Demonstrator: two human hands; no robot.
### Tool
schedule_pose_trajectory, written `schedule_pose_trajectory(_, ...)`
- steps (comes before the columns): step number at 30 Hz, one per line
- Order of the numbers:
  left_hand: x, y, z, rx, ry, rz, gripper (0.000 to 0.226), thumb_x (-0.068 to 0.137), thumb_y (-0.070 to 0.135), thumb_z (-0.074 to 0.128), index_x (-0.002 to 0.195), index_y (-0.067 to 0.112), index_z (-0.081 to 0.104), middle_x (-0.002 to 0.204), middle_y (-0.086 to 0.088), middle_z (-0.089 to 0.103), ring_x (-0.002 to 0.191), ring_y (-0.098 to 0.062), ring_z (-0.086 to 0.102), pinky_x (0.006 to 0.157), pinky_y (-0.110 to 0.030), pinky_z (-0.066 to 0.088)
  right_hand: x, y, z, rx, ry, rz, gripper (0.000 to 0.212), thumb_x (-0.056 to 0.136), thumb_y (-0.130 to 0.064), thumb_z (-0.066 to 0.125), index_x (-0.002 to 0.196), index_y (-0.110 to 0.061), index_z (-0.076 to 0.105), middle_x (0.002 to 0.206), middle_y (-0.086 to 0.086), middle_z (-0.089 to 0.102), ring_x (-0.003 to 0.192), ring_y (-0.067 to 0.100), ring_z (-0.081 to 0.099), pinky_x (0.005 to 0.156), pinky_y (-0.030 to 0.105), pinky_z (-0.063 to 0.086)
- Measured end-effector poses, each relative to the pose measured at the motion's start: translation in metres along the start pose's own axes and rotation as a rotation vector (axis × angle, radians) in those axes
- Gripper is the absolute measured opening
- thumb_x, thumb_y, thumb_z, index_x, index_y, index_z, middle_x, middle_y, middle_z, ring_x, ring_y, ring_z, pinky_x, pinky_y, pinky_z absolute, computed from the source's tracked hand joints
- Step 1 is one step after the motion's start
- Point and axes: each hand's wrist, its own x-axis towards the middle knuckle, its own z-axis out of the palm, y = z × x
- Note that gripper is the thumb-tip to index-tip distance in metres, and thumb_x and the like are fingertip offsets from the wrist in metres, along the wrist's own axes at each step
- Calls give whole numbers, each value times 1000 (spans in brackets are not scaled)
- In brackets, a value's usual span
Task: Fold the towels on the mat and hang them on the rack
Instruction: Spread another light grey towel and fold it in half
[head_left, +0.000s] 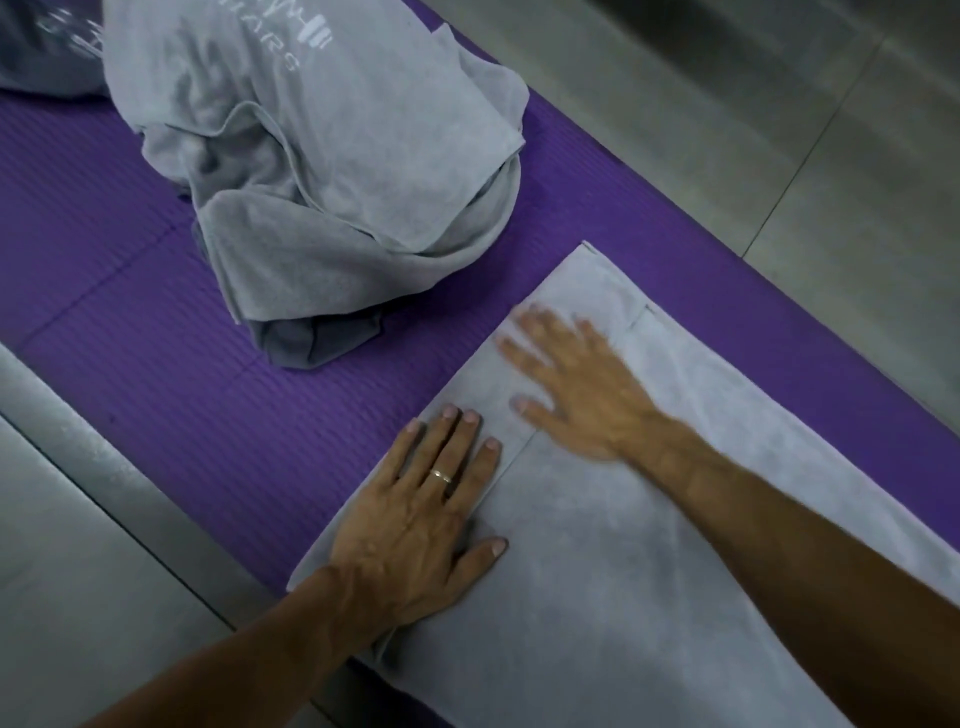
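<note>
Both my left hand (410, 525) and right hand (576, 384) (blurred, probably smoothing) press flat-fingered on the soft, limp towel (623, 571); I'd pinch its corners.

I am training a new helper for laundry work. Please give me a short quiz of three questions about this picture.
1. True or false: both hands lie flat on the light grey folded towel.
2. Which hand wears a ring? A left hand; B right hand
3. Fill in: the crumpled grey towel pile lies on the ribbed ______ foam mat.

Key: 1 true; 2 A; 3 purple.
</note>
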Motion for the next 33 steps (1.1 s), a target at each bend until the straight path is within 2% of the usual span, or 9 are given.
schedule_pose_trajectory(2,1,0,-1,2,-13,-3,83,92,68,25,153,13,20,160,-15,15,147,-32,13,114,-48,14,10,32,-6,-28,12,179,67,94,-63,1,153,-32,-3,163,0,-4,149,18,-6,120,47,-3)
schedule_pose_trajectory(5,2,2,-6,-21,-48,-10,82,91,69,27,152,14,24,159,-14,19,147,-32,16,115,-49,15,25,56,-22,-10,-8,382,64,98,-57,15,155,-29,3,163,-1,-1,150,19,-2,120,48,-1)
schedule_pose_trajectory(9,12,-1,-19,-110,-16,-6,71,88,61,42,139,13,47,147,-13,42,140,-31,35,116,-47,25,9,31,-33,128,198,486,55,98,-40,43,146,-14,37,151,10,35,136,30,34,111,43,25)
schedule_pose_trajectory(12,37,9,-32,-172,106,25,47,83,46,52,109,10,67,110,-10,65,104,-30,60,93,-41,46,-31,24,-42,130,201,527,49,96,-36,48,140,-13,44,134,9,50,120,30,45,98,40,33)
schedule_pose_trajectory(14,58,27,-41,-194,129,90,38,80,40,51,95,11,69,92,-7,68,83,-27,64,75,-37,52,-63,26,-49,141,157,563,49,96,-35,50,139,-15,45,129,8,51,118,30,47,97,40,34)
schedule_pose_trajectory(20,114,122,-66,-191,101,366,38,76,44,48,88,16,71,82,-2,68,72,-23,66,63,-31,56,-190,42,-67,158,158,773,49,96,-37,50,138,-15,46,130,10,52,119,31,49,97,41,39)
schedule_pose_trajectory(26,123,232,-67,-82,-2,710,35,77,43,48,84,17,69,76,0,66,65,-21,65,52,-31,54,-347,47,-66,146,129,996,46,96,-37,51,135,-13,49,130,11,52,115,32,52,95,43,45)
schedule_pose_trajectory(30,112,310,-58,-2,-50,875,39,78,43,40,86,18,69,76,3,65,65,-19,64,51,-30,53,-455,43,-46,144,195,1198,44,94,-33,54,132,-11,53,127,13,53,112,35,54,93,43,45)
schedule_pose_trajectory(33,91,379,-44,-24,-84,918,37,80,40,44,92,16,69,83,0,66,74,-21,65,58,-32,54,-531,36,-24,176,205,1288,42,93,-30,57,131,-10,55,130,13,54,115,32,54,94,43,47)
